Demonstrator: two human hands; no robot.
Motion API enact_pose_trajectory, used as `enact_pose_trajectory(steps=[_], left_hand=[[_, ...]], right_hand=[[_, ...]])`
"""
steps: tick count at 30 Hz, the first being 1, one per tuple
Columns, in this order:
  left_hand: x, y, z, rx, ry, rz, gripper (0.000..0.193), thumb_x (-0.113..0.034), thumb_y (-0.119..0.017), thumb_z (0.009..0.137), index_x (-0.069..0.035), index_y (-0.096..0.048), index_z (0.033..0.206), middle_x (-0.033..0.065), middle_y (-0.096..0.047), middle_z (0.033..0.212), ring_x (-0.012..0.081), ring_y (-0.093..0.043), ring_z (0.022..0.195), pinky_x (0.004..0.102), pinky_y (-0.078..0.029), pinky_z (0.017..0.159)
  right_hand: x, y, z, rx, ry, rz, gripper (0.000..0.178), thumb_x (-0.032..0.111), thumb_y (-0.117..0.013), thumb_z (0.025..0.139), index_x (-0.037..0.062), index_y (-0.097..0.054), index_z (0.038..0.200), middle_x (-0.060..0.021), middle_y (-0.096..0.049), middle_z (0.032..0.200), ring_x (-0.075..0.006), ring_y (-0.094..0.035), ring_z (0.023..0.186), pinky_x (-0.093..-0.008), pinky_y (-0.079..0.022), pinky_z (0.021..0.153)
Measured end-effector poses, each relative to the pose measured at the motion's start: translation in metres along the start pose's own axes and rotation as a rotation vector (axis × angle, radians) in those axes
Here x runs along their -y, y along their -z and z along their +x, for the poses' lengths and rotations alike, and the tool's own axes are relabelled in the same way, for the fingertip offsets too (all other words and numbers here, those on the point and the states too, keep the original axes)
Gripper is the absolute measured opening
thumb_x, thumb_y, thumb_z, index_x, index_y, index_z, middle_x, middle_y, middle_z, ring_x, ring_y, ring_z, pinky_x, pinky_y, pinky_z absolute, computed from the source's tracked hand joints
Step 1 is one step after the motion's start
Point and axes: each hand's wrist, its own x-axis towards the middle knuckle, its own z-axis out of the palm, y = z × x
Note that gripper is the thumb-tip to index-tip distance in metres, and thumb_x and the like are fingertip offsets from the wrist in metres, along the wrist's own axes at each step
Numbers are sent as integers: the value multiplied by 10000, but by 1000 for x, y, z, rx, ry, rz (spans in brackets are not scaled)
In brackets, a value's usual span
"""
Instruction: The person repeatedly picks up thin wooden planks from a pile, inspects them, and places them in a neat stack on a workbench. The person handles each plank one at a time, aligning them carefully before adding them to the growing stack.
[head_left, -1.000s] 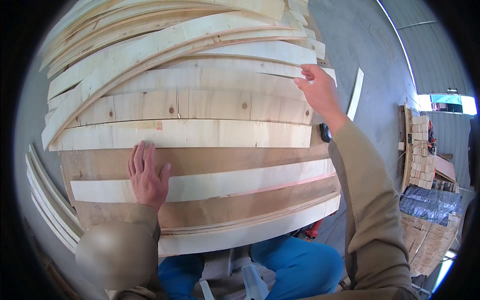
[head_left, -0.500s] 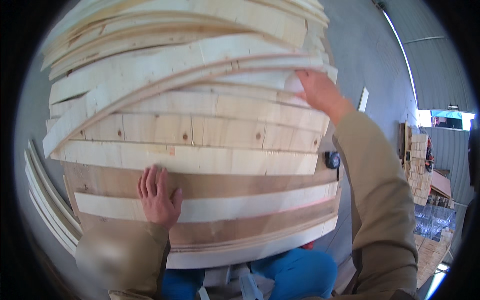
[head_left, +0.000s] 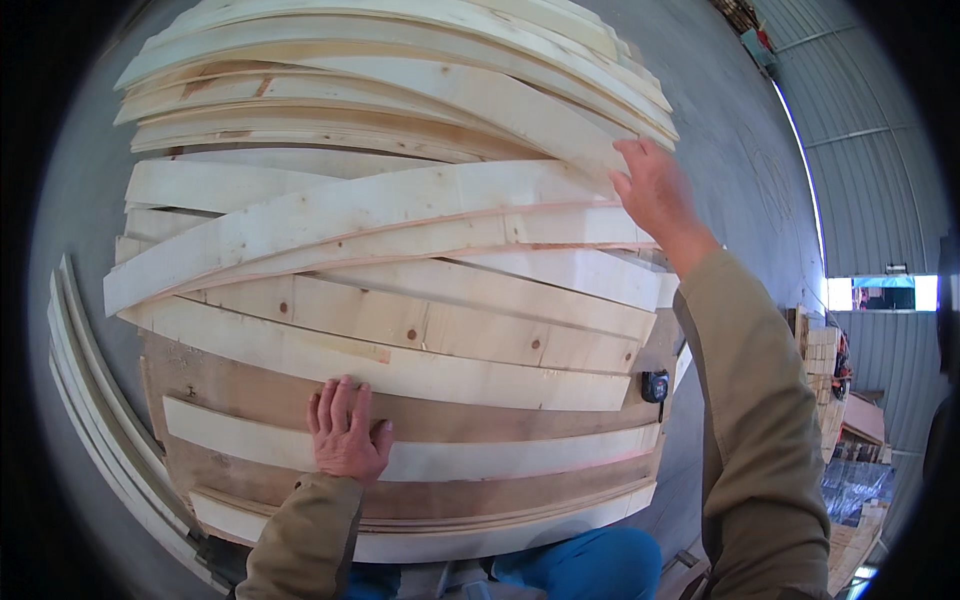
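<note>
My left hand [head_left: 350,430] lies with fingers spread on a pale, gently curved wooden strip [head_left: 520,457] and the brown board [head_left: 420,415] behind it. Its fingertips reach the near edge of another wooden plank [head_left: 480,380]. My right hand [head_left: 658,197], slightly blurred, is at the right end of a slanting plank [head_left: 500,105] toward the back of the pile. Thumb and forefinger are apart there, and no firm grip shows. Just in front, a curved plank [head_left: 400,200] lies askew over several others.
More curved planks [head_left: 420,25] are heaped at the far side. A dark tape measure [head_left: 655,386] sits at the board's right edge. Long pale strips [head_left: 105,420] stand low on the left. Stacked timber [head_left: 822,360] and a corrugated wall [head_left: 850,130] are farther right.
My right hand has moved from the end of the curved front plank toward the farther planks, and that plank now lies lower on the pile. The view has shifted; my left hand still lies flat.
</note>
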Motion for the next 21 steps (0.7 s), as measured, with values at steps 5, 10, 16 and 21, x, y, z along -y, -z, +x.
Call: enact_pose_trajectory(steps=[5,10,16,21], left_hand=[[-2,1,1,20,47,-27,677,-351,-777,857,-103,-595,1460,168,-441,1592,420,-383,1496,659,-261,1229],[-1,0,1,-16,56,-40,653,-361,-782,835,-124,-635,1424,137,-469,1583,372,-409,1491,655,-279,1221],[1,7,2,12,81,-123,654,-351,-766,847,-154,-606,1449,101,-475,1584,327,-446,1474,647,-299,1205],[1,11,2,51,88,-139,626,-356,-738,886,-154,-590,1460,95,-466,1589,322,-449,1470,642,-298,1205]], right_hand=[[60,-8,79,-145,85,48,344,194,-772,893,86,-690,1209,-152,-713,1175,-377,-695,1070,-480,-585,898],[124,-18,153,-138,162,38,311,223,-778,902,79,-693,1164,-151,-728,1137,-369,-700,1075,-483,-590,895],[161,-26,215,30,162,-79,320,260,-770,920,33,-667,1120,-214,-730,1097,-425,-708,1028,-510,-578,871],[163,-37,218,15,288,-232,118,112,-573,987,29,-647,1026,-198,-735,1016,-381,-748,927,-494,-621,753]])
